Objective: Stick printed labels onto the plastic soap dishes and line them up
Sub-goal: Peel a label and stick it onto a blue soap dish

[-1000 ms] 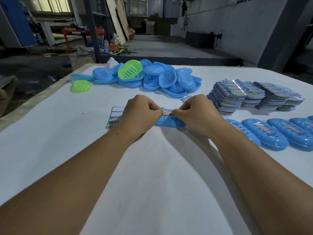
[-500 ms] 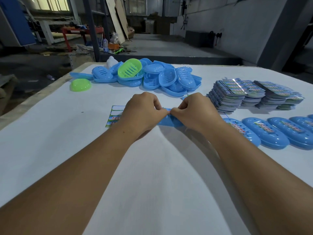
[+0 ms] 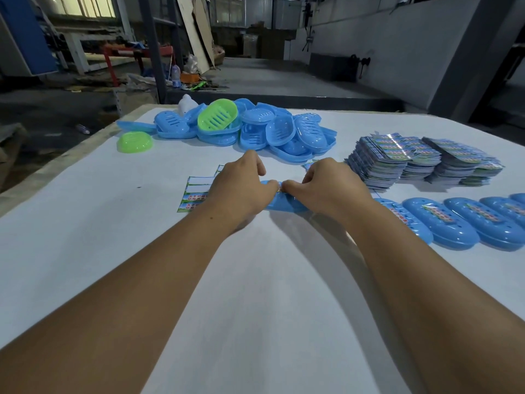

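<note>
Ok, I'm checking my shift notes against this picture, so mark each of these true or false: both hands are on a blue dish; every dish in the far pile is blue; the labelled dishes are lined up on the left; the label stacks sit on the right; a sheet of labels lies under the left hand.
1. Both hands, left hand and right hand, are on a blue dish. True.
2. Every dish in the far pile is blue. False: a green dish lies among them.
3. The labelled dishes are lined up on the left. False: they lie on the right.
4. The label stacks sit on the right. True.
5. A sheet of labels lies partly under the left hand. True.
</note>
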Available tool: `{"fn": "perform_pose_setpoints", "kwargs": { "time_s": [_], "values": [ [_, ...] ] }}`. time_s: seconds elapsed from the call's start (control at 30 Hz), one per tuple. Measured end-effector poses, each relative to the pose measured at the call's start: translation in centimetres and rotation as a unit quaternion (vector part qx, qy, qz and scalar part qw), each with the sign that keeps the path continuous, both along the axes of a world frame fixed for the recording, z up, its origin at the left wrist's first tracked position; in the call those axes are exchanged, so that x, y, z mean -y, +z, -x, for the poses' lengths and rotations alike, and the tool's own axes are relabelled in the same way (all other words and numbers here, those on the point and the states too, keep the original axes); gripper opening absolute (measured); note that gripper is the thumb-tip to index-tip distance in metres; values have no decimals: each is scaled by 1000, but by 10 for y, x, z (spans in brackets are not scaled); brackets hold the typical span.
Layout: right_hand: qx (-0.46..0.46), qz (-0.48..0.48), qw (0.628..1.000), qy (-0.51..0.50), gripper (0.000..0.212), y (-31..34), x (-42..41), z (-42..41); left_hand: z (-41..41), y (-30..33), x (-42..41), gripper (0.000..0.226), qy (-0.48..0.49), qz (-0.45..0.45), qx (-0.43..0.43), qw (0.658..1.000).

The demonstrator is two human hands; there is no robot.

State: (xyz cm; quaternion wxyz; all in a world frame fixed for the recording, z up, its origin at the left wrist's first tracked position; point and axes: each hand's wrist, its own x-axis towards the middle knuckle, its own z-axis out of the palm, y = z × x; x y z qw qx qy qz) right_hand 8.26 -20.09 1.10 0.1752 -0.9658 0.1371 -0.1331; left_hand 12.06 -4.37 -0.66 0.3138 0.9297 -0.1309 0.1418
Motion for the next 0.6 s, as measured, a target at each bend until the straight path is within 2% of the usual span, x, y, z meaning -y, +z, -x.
{"fn": "perform_pose_setpoints", "kwargs": {
  "time_s": [0.1, 0.23, 0.37, 0.5, 0.6],
  "values": [
    [7, -11, 1000, 16, 44, -1, 2, 1, 0, -2, -1, 30, -5, 41, -28, 999],
    [58, -49, 991, 111, 32, -4, 2, 4, 1, -3, -2, 24, -17, 89, -26, 996],
    [60, -78, 969, 225, 53, -5, -8, 10, 3, -2, 0, 8, -1, 135, -10, 991],
    [33, 0, 966, 255, 66, -2, -12, 17, 5, -2, 0, 14, 5, 148, -8, 989],
    [-3, 54, 975, 213, 58, 3, -10, 23, 5, -3, 0, 15, 0, 150, -7, 989]
  ]
}}
